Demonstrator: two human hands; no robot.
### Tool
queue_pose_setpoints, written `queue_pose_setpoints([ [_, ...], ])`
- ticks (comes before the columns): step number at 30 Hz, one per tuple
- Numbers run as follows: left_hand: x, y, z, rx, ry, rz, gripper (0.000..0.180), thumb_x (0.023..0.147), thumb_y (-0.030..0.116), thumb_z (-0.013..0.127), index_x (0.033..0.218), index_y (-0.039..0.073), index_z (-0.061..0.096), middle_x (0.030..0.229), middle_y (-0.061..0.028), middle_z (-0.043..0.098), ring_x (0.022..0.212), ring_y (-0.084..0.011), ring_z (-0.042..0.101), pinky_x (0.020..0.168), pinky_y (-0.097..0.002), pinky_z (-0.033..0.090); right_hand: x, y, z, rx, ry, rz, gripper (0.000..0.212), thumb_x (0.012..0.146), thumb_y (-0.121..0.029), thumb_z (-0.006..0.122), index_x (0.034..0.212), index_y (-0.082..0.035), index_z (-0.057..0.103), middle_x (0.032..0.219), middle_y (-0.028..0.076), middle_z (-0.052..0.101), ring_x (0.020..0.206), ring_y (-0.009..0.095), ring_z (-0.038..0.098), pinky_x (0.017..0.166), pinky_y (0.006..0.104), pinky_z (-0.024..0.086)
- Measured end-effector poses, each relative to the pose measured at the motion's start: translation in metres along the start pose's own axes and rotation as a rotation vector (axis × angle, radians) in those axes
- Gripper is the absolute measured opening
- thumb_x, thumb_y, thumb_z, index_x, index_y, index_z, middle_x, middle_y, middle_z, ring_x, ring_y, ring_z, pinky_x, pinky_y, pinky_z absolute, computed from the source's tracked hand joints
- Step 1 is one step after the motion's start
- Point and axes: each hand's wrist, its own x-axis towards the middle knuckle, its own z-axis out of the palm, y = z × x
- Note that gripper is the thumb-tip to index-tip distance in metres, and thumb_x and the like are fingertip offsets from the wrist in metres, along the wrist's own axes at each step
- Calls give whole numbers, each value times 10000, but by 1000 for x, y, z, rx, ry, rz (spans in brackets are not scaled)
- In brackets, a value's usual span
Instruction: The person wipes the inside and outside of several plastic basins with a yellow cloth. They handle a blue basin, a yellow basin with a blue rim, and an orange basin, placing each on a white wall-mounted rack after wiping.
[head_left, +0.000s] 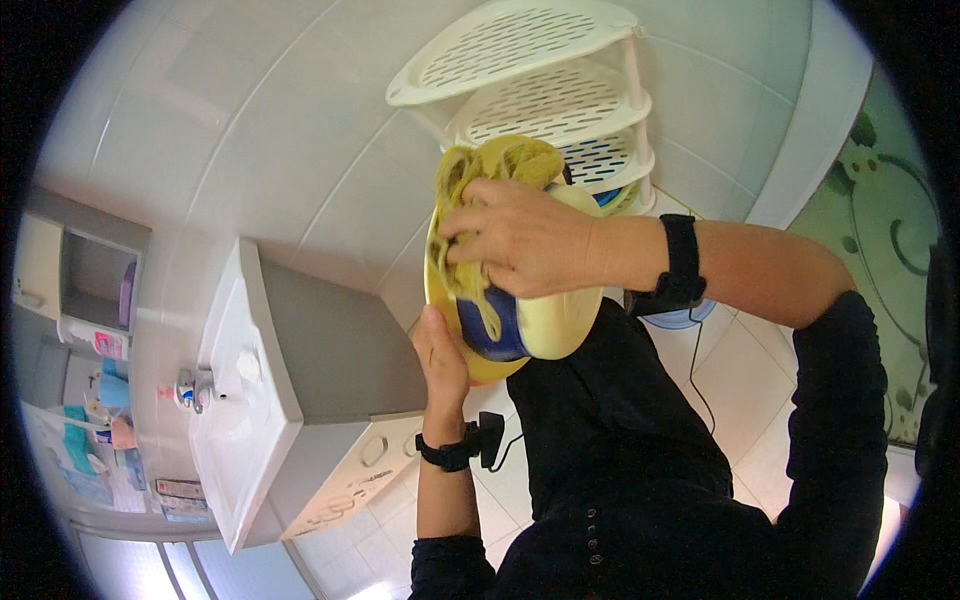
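Note:
A rounded plastic piece [572,322], pale yellow with a dark-blue panel and a brighter yellow rim, is held up in front of me; its exact kind I cannot make out. My left hand [441,362] grips its lower left rim, thumb on the near side. Over its upper part lies a crumpled yellow cloth [515,158], with one end hanging down across the blue panel. My right hand [525,238] presses on this cloth with bent fingers, which partly sink into its folds. Both wrists wear black straps with small devices.
A white slotted corner shelf [525,45] stands just beyond the piece. To the left is a white sink [235,430] with a chrome faucet [195,390], above a grey cabinet [320,340]. A blue basin [680,318] sits on the tiled floor; a patterned green panel [890,270] lies right.

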Motion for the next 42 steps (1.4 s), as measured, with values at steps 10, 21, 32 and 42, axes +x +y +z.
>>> queue_pose_setpoints([
  [10,3,20,10,-34,-84,-10,513,993,428,348,960,-32,571,872,-73,606,786,-135,539,697,-278,441,-49,-56,18,-125,-106,-376,97,650,-215,605,645,-136,659,801,-24,574,875,212,512,734,337,429],
  [21,8,28,14,-42,-61,-103,584,964,503,374,1077,-28,588,965,-82,621,800,-142,563,712,-289,453,-54,-25,14,-259,154,-39,112,715,-193,593,785,-123,645,918,11,584,939,209,545,874,361,439],
  [32,-3,16,3,-229,59,-223,579,966,512,348,1202,5,500,1086,-107,595,962,-193,598,832,-323,481,-111,63,63,756,710,1119,445,953,-351,393,1043,53,556,946,146,613,867,213,577,809,309,438],
  [42,-5,12,-4,-373,265,-302,599,967,527,325,1230,11,477,1138,-117,572,988,-207,588,844,-326,478,-100,-69,111,288,691,741,335,745,19,571,1067,-22,485,1157,148,489,1134,363,426,1005,448,306],
])
